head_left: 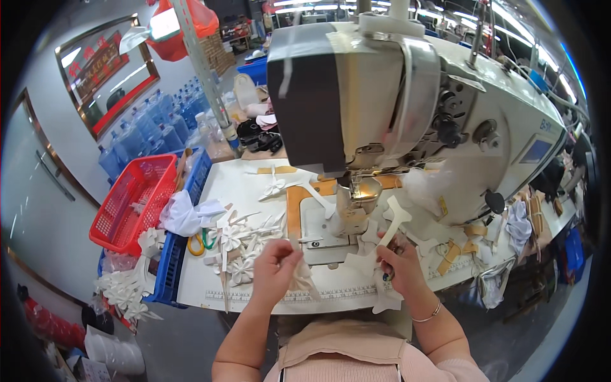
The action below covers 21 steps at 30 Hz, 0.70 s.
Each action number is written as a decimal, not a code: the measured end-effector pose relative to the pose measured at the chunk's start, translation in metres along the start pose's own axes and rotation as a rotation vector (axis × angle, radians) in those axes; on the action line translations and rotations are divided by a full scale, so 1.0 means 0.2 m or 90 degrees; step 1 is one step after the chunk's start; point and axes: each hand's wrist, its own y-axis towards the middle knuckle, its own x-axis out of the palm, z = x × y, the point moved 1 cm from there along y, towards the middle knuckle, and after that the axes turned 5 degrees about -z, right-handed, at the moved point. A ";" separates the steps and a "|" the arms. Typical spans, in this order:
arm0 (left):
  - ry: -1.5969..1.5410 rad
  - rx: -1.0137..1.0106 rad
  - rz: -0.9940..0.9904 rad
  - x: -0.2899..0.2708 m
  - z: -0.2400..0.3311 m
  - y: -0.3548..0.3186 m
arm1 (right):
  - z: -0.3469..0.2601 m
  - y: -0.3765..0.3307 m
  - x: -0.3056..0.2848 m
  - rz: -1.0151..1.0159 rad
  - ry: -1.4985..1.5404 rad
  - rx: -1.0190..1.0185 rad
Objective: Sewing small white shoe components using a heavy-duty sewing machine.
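My left hand [277,270] is closed in a pinch on a white cut piece [304,280], which hangs down at the front edge of the sewing table. My right hand [402,262] grips another white piece, a long shape with a flared end [398,218] that sticks up past the fingers. Something small and dark shows at the right fingertips, too little to name. Between and beyond both hands stands the industrial sewing machine [490,146], its metal post [356,207] rising from the bed. Left of my left hand lies a heap of white flower-shaped pieces [238,251].
Scissors with yellow and green handles [202,240] lie left of the heap. A blue crate [167,267] and a red basket [133,204] stand at the table's left. Printed ruler tape [344,293] runs along the front edge. Tan scraps [449,256] lie on the right.
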 end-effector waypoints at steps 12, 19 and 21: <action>0.007 -0.182 -0.243 0.24 0.00 0.01 | 0.02 0.02 0.04 0.056 0.083 -0.094; -0.044 0.003 -0.222 0.34 -0.02 0.03 | 0.10 -0.04 0.10 0.133 0.179 -0.116; -0.112 -0.078 -0.233 0.33 -0.03 0.02 | 0.11 -0.04 0.10 0.131 0.176 -0.121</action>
